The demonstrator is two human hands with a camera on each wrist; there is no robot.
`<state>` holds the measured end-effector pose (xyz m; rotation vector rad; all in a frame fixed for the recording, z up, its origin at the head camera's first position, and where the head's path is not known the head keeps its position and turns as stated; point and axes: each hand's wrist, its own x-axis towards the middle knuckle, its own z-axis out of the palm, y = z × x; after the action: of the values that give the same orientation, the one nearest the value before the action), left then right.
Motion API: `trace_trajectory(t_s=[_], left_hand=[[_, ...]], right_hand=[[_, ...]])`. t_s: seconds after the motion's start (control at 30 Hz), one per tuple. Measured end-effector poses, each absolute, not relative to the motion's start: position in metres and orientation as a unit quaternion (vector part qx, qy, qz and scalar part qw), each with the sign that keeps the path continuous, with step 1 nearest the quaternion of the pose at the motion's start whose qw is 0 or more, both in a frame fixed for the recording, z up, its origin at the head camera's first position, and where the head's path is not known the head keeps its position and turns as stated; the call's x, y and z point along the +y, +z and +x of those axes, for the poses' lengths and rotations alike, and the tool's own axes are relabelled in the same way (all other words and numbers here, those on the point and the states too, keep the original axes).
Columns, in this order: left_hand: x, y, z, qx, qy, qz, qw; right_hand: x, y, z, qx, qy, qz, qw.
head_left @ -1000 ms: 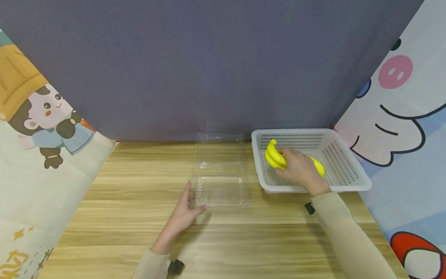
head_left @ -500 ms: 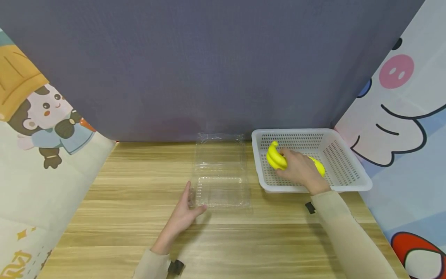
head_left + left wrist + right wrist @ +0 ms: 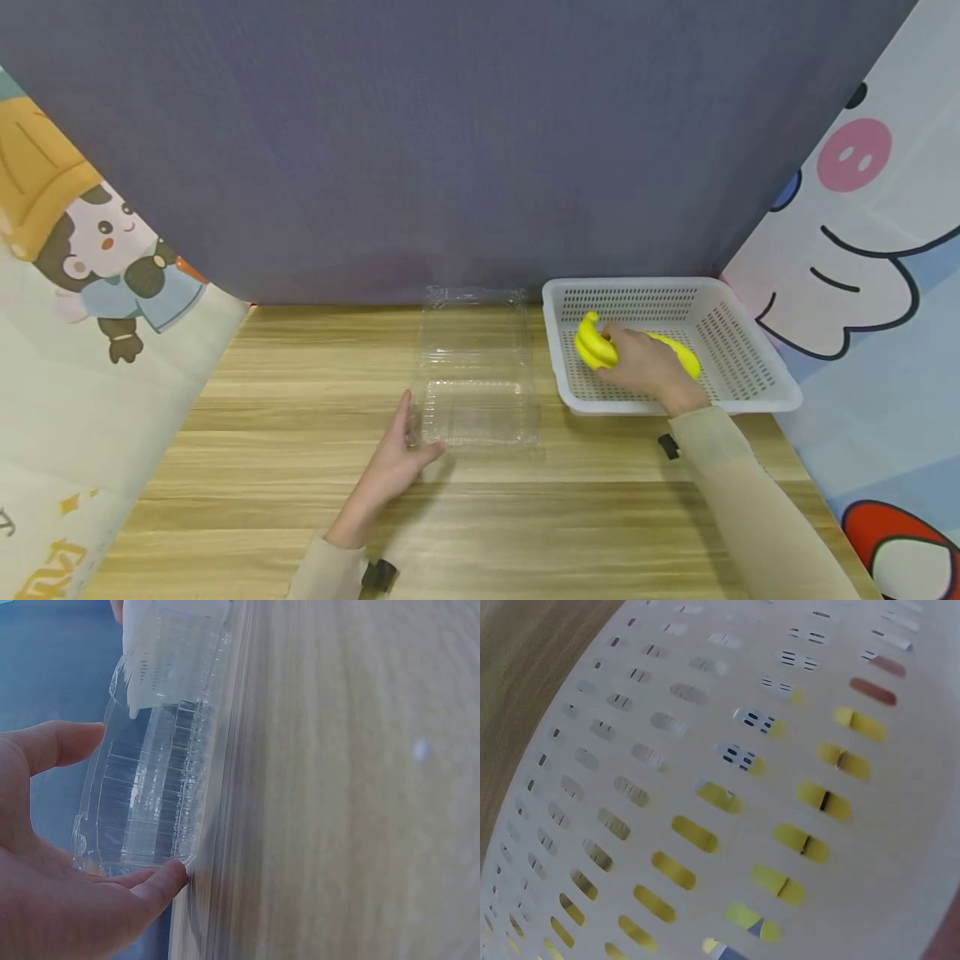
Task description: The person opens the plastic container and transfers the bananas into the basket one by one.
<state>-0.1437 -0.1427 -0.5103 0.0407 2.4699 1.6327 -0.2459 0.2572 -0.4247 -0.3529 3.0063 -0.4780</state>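
In the head view my right hand (image 3: 641,362) reaches into a white slotted plastic basket (image 3: 667,406) and grips yellow bananas (image 3: 596,346). They show on both sides of the hand; its palm side is hidden. In the right wrist view, yellow shows through the slots of the basket wall (image 3: 705,697). My left hand (image 3: 393,458) lies at the near left corner of a clear plastic clamshell box (image 3: 476,412), whose lid lies folded back. In the left wrist view the fingers touch the box's edge (image 3: 142,787), the thumb held apart from them.
The wooden table (image 3: 300,375) ends at a dark grey upright panel (image 3: 450,150) at the back. Printed cartoon panels stand at the left (image 3: 120,275) and right (image 3: 862,275). The basket stands close to the back panel, to the right of the clear box.
The stem end of the bananas has tipped down and slightly right in my right hand, inside the basket. My left hand and the clear box have stayed put.
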Motion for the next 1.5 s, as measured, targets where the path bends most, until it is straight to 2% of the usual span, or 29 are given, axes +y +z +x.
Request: trace_trajectory(t_s=[0.67, 1.1, 1.5], left_hand=[[-0.142, -0.510, -0.143, 0.830, 0.550, 0.015, 0.089], [-0.142, -0.509, -0.143, 0.828, 0.553, 0.016, 0.089], [-0.144, -0.511, -0.143, 0.832, 0.547, 0.021, 0.089]], right_hand=[[0.264, -0.437, -0.252, 0.981, -0.139, -0.111, 0.078], [0.266, -0.440, -0.252, 0.983, -0.118, -0.119, 0.072], [0.257, -0.432, -0.241, 0.987, -0.079, -0.137, 0.002]])
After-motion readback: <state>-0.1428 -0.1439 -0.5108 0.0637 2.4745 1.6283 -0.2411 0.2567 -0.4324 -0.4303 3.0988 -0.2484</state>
